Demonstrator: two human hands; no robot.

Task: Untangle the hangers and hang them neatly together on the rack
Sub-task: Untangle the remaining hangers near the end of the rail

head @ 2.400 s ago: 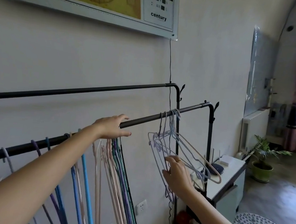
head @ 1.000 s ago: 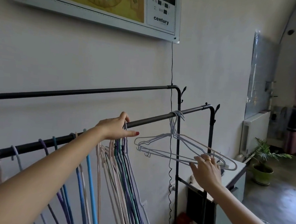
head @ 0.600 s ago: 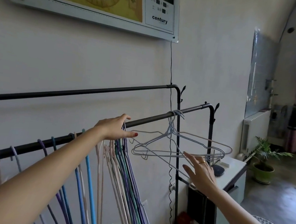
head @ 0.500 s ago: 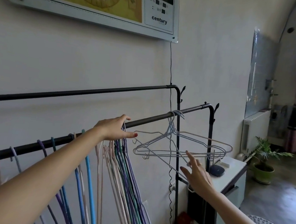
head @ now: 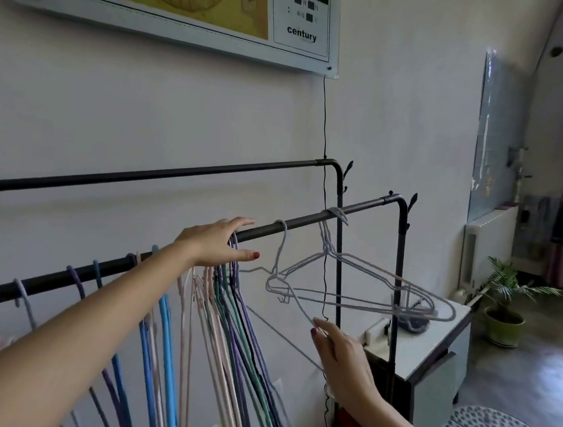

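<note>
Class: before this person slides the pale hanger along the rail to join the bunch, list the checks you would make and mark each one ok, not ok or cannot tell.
1. Separated hanger hook over front rail: ok.
2. Free of pale cluster: cannot tell, wires overlap.
3. Right hand holds its lower wire: ok.
4. Left hand steadies coloured bunch: ok.
5. Rail between hook and bunch bare: ok.

**Hangers sorted at the rack**

The front rail is touched by the left hand above bunched coloured hangers — a pale hanger, hooked beside tangled ones, is pinched by the right hand.
</note>
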